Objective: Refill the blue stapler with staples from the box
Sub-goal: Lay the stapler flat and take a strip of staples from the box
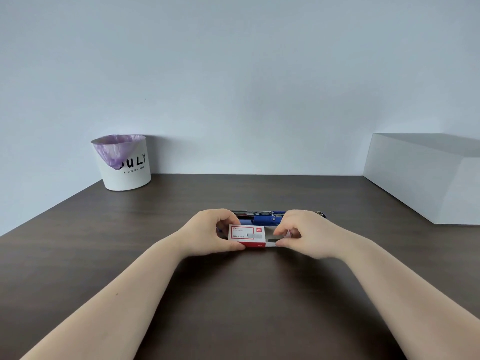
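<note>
A small red and white staple box point(246, 235) is held just above the dark table, in the middle of the head view. My left hand point(207, 233) grips its left end. My right hand point(304, 233) pinches the white inner tray point(272, 242), which sticks out a little from the box's right end and shows grey staples inside. Right behind the box lies the blue stapler point(265, 219), swung open flat, with its metal staple channel showing along the back. My hands hide both of its ends.
A white bin point(127, 167) with a purple liner stands at the back left against the wall. A large white box point(426, 175) sits at the back right. The dark wooden table point(233, 294) stretches toward me between my forearms.
</note>
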